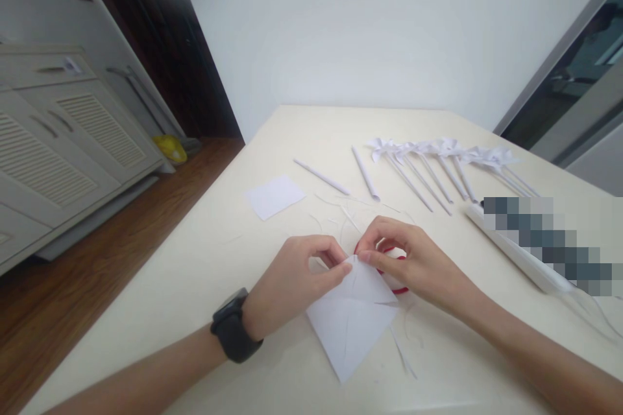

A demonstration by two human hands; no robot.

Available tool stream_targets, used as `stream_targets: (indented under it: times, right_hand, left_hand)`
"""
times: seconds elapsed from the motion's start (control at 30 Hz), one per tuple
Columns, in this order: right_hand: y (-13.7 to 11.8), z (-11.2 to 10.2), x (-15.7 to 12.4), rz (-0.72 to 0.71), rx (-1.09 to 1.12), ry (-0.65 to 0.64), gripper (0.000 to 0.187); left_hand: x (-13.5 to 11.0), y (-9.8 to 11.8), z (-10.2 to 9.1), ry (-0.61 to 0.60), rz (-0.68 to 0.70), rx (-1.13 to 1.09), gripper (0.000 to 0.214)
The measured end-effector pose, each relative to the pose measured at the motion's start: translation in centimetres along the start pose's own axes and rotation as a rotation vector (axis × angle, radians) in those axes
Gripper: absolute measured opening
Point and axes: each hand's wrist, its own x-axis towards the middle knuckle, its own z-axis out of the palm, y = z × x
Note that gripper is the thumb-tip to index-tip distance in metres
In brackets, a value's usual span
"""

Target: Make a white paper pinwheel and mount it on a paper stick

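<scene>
Pinching the paper [361, 324] by its far corner, thumb to finger, in left hand [294, 277] and right hand [416, 258], near side of the table [187, 279], with decent room toward the left edge

Holds the bare left forearm [160, 363] and right forearm [506, 332] slanting inward from the lower corners. Pinches with both the left hand [299, 275] and right hand [402, 243], thumb toward forefinger on each, with fingertips close together and knuckles bent.

No readable text, labels, numbers, signs
</scene>
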Motion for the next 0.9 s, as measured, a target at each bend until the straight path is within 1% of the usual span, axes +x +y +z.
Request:
stream_targets:
  times: [0.17,0.27,0.47,0.53,0.67,0.73,0.83,0.9]
  right_hand:
    - [-0.3,0.4,-0.2,-0.034,-0.029,0.047,0.01]
    - [-0.4,0.8,-0.5,-0.057,-0.05,0.077,0.011]
    - [-0.5,1.0,-0.6,-0.064,-0.024,0.076,0.009]
    - [-0.5,0.9,-0.5,-0.079,-0.02,0.076,0.009]
    - [-0.5,0.7,-0.4,-0.072,-0.008,0.065,0.007]
    - [-0.5,0.7,-0.5,-0.054,0.01,0.058,0.007]
    - [-0.5,0.7,-0.6,-0.032,0.033,0.057,0.008]
    - [-0.6,0.7,-0.6,-0.025,0.036,0.054,0.008]
  left_hand:
    - [-0.1,0.3,0.3,0.042,0.041,-0.007,0.011]
    - [-0.2,0.5,0.4,0.062,0.049,-0.026,0.012]
    - [-0.2,0.4,0.6,0.127,0.051,-0.014,0.013]
    - [-0.1,0.2,0.5,0.11,0.036,-0.041,0.014]
    - [0.1,-0.2,0.3,-0.007,-0.026,-0.172,0.017]
    - [0.2,-0.3,0.2,-0.003,-0.034,-0.188,0.017]
    - [0.2,-0.3,0.1,0.04,-0.027,-0.16,0.018]
    - [0.2,-0.1,0.0,0.041,-0.034,-0.178,0.017]
